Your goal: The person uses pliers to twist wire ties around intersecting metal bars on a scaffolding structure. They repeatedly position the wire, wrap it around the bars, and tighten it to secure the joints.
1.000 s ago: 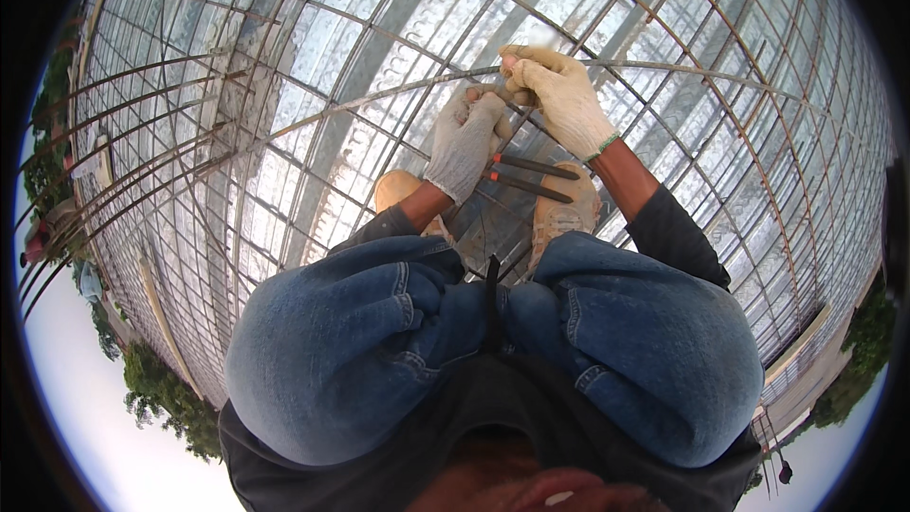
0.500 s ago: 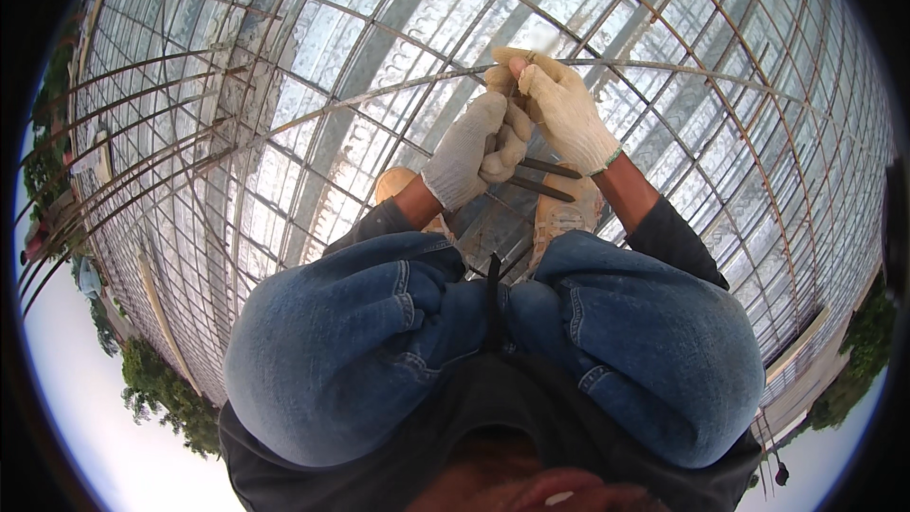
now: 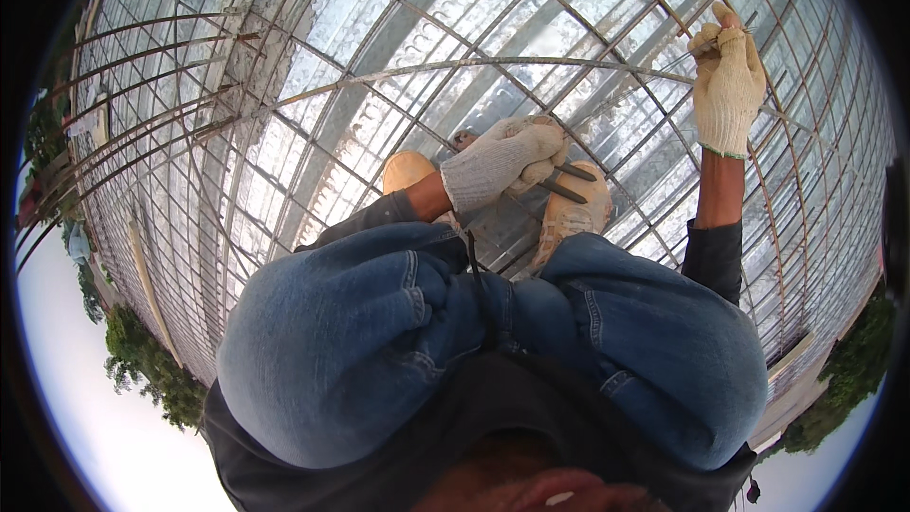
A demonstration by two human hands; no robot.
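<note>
Right hand point(image 3: 728, 87) (narrow, contents unclear) now apart from left hand point(image 3: 504, 161) around dark-handled tool point(image 3: 567, 192)

My left hand point(image 3: 507, 161) is in greyish-white knit, while my right hand point(image 3: 728, 83) wears a creamier, yellower one with a thin green hem point(image 3: 725, 154). Dark grey tool handles point(image 3: 567, 192) show against my tan shoes point(image 3: 573, 213). My jeans point(image 3: 322, 351) are blue, faded at the knees, with paler seam stitching; my sleeves point(image 3: 713, 251) are black. Brown and grey bars point(image 3: 455, 64) draw a criss-cross grid over silver decking point(image 3: 374, 33) striped with duller grey bands. The trees point(image 3: 142, 360) are deep green.
</note>
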